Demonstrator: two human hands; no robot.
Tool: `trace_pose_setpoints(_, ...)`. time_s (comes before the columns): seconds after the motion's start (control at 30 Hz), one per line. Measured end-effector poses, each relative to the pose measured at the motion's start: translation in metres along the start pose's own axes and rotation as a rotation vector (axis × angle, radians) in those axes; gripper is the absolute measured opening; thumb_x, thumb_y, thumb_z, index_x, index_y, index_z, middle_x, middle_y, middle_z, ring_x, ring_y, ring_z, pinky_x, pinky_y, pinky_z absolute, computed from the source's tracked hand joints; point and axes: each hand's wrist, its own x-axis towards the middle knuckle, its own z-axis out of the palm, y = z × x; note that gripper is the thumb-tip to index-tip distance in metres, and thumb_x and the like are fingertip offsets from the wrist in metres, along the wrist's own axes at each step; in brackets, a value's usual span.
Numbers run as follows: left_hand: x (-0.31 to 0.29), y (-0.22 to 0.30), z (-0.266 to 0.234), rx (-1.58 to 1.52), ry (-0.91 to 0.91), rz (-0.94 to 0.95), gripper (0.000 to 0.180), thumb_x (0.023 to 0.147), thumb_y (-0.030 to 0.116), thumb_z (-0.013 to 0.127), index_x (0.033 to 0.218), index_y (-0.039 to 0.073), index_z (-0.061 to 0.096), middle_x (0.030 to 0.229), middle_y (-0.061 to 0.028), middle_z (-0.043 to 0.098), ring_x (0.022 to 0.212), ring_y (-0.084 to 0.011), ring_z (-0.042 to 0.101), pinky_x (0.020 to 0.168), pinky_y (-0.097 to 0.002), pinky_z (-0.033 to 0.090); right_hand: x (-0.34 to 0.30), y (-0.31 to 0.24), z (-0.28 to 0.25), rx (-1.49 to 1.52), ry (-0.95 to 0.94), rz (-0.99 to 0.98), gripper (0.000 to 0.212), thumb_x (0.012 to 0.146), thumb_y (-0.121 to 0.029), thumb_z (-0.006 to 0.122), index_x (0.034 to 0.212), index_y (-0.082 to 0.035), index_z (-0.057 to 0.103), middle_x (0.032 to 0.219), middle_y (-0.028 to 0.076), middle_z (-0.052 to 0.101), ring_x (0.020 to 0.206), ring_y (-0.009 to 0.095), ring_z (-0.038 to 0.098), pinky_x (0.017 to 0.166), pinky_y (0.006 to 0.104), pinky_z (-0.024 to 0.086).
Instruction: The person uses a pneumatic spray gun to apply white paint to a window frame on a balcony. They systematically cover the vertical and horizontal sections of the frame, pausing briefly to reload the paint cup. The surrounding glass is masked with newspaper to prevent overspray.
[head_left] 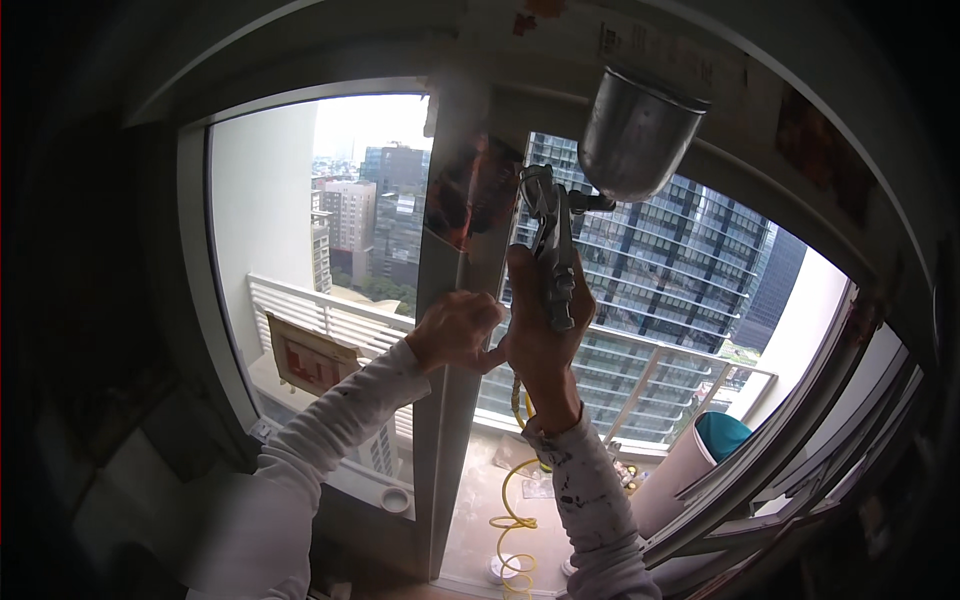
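My right hand (540,330) is raised in front of a window frame and wrapped round the grip of a metal spray gun (558,240). A silvery paint cup (640,135) is joined to the gun's upper right side. Close beside the right hand, my left hand (455,330) has its fingers curled, its thumb side next to the right palm. Whatever those fingers hold, if anything, is hidden. The gun's head points toward the window post (455,400), where a dark, reddish blotch (475,195) shows. A yellow coiled air hose (515,522) hangs below my right hand.
Beyond the glass lie a balcony with a railing (640,375) and tall buildings (650,270). A pale bin with a teal liner (722,437) stands at right, near slanted window panels (800,470). A framed reddish board (310,352) leans at left, and a small round container (395,499) sits low down.
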Motion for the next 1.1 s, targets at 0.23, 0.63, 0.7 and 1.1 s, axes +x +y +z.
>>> trace_pose_setpoints(0.23,0.002,0.005,0.001,0.061,0.036,0.000,0.024,0.076,0.021,0.074,0.082,0.003,0.059,0.070,-0.0073,0.052,0.055,-0.0243,0.056,0.053,-0.0362,0.049,0.001,0.000,-0.040,-0.073,0.010,0.064,0.016,0.088,-0.008,0.074,0.095,-0.003,0.061,0.071,0.006,0.065,0.061,0.011,0.063,0.054,0.0279,0.047)
trace_pose_setpoints(0.63,0.006,0.006,-0.006,0.017,0.033,0.029,0.035,0.071,0.022,0.075,0.092,0.000,0.059,0.068,-0.0106,0.056,0.054,-0.0264,0.058,0.051,-0.0354,0.051,0.015,0.001,-0.157,-0.065,0.357,0.187,0.021,0.094,-0.020,0.070,0.099,-0.001,0.062,0.066,-0.005,0.050,0.059,0.003,0.043,0.051,0.0238,0.033)
trace_pose_setpoints(0.7,0.006,0.007,-0.007,-0.016,0.016,0.011,0.037,0.069,0.023,0.076,0.094,0.000,0.060,0.068,-0.0102,0.056,0.055,-0.0258,0.058,0.051,-0.0354,0.050,0.017,-0.006,-0.156,-0.063,0.365,0.170,0.022,0.094,-0.021,0.069,0.098,-0.001,0.061,0.067,-0.004,0.051,0.060,0.004,0.043,0.052,0.0246,0.034)
trace_pose_setpoints(1.1,0.003,0.008,-0.004,0.059,-0.017,-0.020,0.037,0.068,0.023,0.076,0.093,0.000,0.061,0.070,-0.0113,0.058,0.057,-0.0272,0.060,0.053,-0.0357,0.051,0.015,0.015,-0.191,-0.163,0.327,0.123,0.017,0.094,-0.015,0.070,0.094,-0.001,0.060,0.068,-0.001,0.054,0.059,0.006,0.046,0.052,0.0252,0.037)
